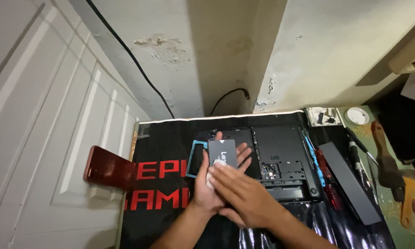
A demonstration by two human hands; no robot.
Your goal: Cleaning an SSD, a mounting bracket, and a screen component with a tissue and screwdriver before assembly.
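**Both hands on a flat dark drive above an opened laptop**

Far left of the hands, a red phone-like slab point(107, 168) overhangs the counter point(170, 138) edge. Just left of the left hand point(206, 184), a blue frame point(194, 159) lies on the black mat point(157, 193). The left hand cradles the flat dark drive point(222, 153) from beneath, fingers curled around it; the right hand point(239, 191) lies across it, fingertips pressing the drive's lower face. Behind and right sits the opened laptop point(281, 157). Farther right lie screwdrivers point(325, 170), a long grey panel point(350, 182) and a brush point(387, 161).
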